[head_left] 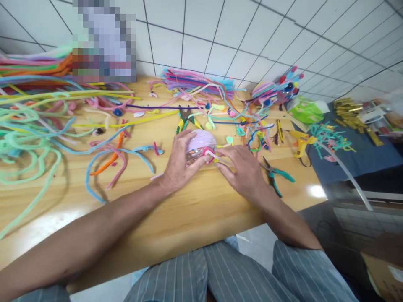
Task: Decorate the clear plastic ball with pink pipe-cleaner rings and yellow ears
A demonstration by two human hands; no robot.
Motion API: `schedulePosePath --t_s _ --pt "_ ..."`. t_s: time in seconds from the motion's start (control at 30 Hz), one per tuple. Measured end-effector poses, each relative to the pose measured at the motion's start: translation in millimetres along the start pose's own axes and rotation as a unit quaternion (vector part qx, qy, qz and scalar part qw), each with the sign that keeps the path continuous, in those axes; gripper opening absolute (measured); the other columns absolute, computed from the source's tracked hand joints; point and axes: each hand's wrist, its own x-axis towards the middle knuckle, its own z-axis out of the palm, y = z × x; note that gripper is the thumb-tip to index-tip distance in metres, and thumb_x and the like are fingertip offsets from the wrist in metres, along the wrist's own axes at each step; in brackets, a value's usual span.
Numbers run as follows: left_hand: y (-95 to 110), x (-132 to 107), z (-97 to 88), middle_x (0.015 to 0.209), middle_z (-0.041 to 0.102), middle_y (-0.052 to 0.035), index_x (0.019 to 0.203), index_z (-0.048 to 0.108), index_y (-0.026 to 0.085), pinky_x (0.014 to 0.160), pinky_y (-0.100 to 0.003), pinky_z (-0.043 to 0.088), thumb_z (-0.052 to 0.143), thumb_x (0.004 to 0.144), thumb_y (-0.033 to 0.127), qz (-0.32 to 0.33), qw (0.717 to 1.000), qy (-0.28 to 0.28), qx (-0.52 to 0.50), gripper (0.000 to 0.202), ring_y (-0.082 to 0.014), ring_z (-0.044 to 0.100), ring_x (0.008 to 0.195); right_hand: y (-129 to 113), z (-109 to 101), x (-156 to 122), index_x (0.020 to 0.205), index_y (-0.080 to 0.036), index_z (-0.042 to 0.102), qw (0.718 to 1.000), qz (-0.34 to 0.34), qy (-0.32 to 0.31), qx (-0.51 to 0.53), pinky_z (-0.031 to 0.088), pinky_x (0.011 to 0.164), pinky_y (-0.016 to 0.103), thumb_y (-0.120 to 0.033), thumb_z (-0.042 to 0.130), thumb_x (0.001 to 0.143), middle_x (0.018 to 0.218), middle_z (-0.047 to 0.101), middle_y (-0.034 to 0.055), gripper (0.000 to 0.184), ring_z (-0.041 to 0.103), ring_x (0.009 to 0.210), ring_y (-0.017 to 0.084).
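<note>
Evidently, from my remote post, the table [201,201] takes up most of the view, and I set my clock on its middle, with twelve towards the wall. A stack of fuzzy stems [40,69] fills ten o'clock; a tied bundle [201,84] lies at twelve. At three o'clock sits the glue gun [300,142], with teal pliers [284,174] between three and four, and green pliers [186,117] at eleven, just beyond my left hand [179,162].

At the centre of the dial is the ball [200,139], lilac on top and shiny below. I judge that it could roll or twist if my left hold slackens while my right hand [244,170] pulls. The pale strip [221,159] could slip or come away from the pink patch [207,151] if I tug unevenly, and my left thumb, so close by, could drag the patch askew.

As for the grip, my left hand curls round the ball from eight o'clock, fingers on the far side, thumb on the near, holding it. My right hand is at four, thumb and forefinger narrowly apart, the strip running between them; I cannot tell whether they press it. The patch shows at the ball's five o'clock, between both thumbs.
</note>
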Motion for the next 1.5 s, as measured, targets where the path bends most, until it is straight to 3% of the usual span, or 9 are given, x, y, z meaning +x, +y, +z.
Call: schedulePosePath --t_s 0.43,0.97,1.5 --pt "1 0 0.1 0.150 0.056 -0.0161 0.152 0.042 0.026 0.122 -0.052 0.051 0.070 0.103 0.053 0.009 1.000 0.004 -0.020 0.063 -0.0296 0.057 0.145 7 28 0 0.134 -0.029 0.068 0.997 -0.037 0.063 0.024 0.062 0.086 0.040 -0.012 0.062 0.103 0.105 0.082 0.0051 0.035 0.077 0.095 0.024" --pt "2 0 -1.6 0.149 0.056 -0.0156 0.150 0.043 0.025 0.122 -0.052 0.051 0.066 0.106 0.053 -0.002 1.000 -0.006 -0.011 0.057 -0.0283 0.057 0.144 5 34 -1 0.137 -0.030 0.068 0.992 -0.054 0.105 0.034 0.063 0.085 0.040 -0.009 0.062 0.101 0.107 0.083 0.0045 0.043 0.078 0.095 0.024" --pt "1 0 -2.4 0.149 0.056 -0.0157 0.149 0.043 0.025 0.123 -0.055 0.050 0.067 0.104 0.056 -0.012 1.000 -0.013 -0.010 0.060 -0.0312 0.057 0.145 5 33 -1 0.129 -0.031 0.074 0.992 -0.014 0.084 0.094 0.064 0.087 0.041 -0.010 0.061 0.101 0.110 0.083 0.0051 0.038 0.079 0.100 0.023"
